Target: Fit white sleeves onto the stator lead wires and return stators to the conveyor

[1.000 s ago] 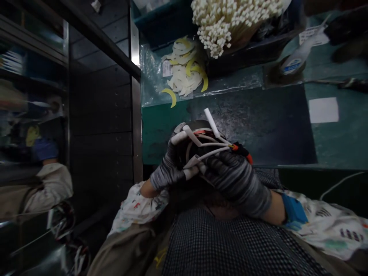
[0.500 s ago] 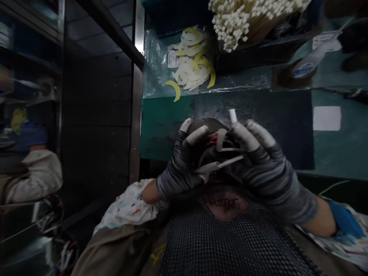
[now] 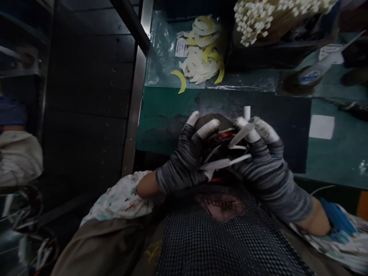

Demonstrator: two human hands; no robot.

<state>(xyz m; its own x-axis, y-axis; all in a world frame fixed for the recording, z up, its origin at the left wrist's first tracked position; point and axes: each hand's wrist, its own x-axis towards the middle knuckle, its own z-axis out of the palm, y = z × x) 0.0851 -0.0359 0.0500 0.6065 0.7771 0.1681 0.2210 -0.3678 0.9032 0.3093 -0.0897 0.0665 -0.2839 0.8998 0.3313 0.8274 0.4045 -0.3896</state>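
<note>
Both my hands wear grey striped gloves with white-taped fingertips. My left hand point(image 3: 184, 157) curls round the left side of a dark round coil part point(image 3: 217, 132) with reddish copper winding. My right hand point(image 3: 266, 165) grips its right side, fingers bent over the top. Several white sleeved leads point(image 3: 230, 161) stick out between my hands, one pointing up by my right fingertips. The part is held over my lap, near the front edge of the green bench point(image 3: 169, 111).
A clear bag of white and yellow curved strips point(image 3: 201, 57) lies at the back of the bench. A bundle of white tubes point(image 3: 258, 19) sits in a dark tray. A tape roll point(image 3: 304, 78) and a white label point(image 3: 321, 126) lie right. Dark metal shelving point(image 3: 86, 76) stands left, another person's sleeve point(image 3: 17, 157) beyond.
My right hand moved from below the part up over its right side, covering the orange connector. The view has shifted right, so the shelving and the other person slid left.
</note>
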